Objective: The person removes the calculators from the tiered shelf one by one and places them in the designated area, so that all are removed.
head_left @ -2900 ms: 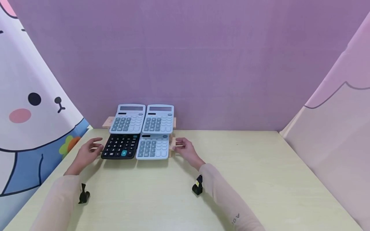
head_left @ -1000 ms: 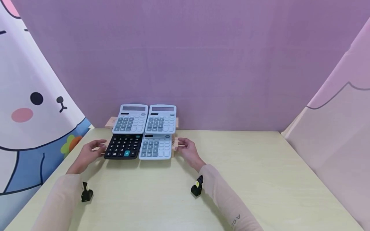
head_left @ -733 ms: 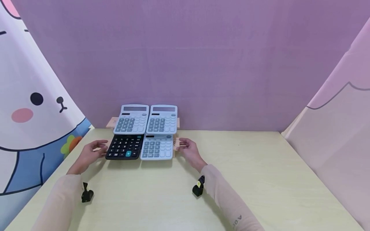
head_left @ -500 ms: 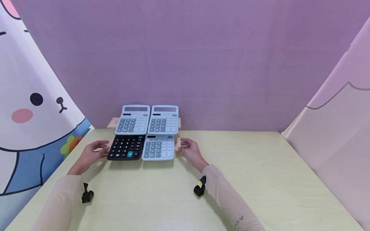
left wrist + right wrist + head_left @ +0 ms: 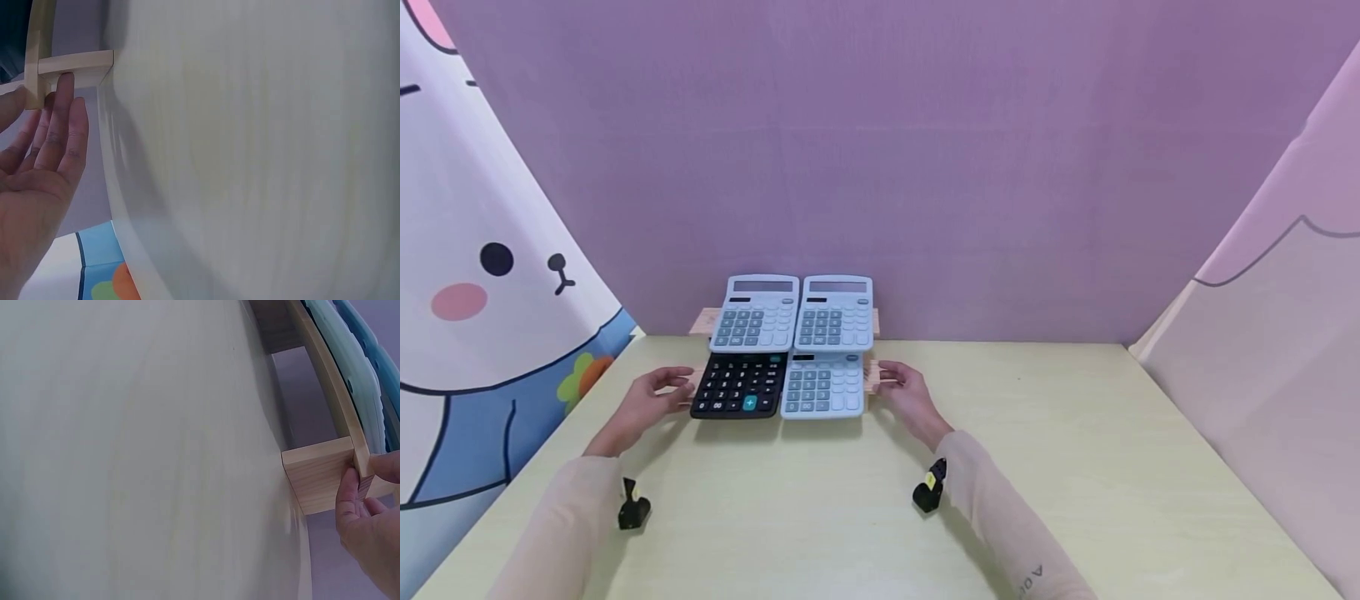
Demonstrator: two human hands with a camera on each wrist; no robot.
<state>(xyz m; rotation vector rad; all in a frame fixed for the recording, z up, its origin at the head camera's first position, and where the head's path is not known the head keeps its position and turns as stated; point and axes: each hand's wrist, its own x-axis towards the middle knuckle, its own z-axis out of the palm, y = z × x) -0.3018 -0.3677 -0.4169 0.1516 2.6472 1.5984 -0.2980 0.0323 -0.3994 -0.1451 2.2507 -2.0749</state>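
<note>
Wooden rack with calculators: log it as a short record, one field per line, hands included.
Holder: wooden rack
Calculator count: four, three pale and one black
Upper row: upper-left pale calculator beside upper-right pale calculator
Lower row: black calculator at left, lower-right pale calculator at right
Lower displays: hidden behind the upper row in the head view
Left hand: grips the rack's left end
Right hand: pinches the rack's right end
Surface: light table
Backdrop: purple
</note>
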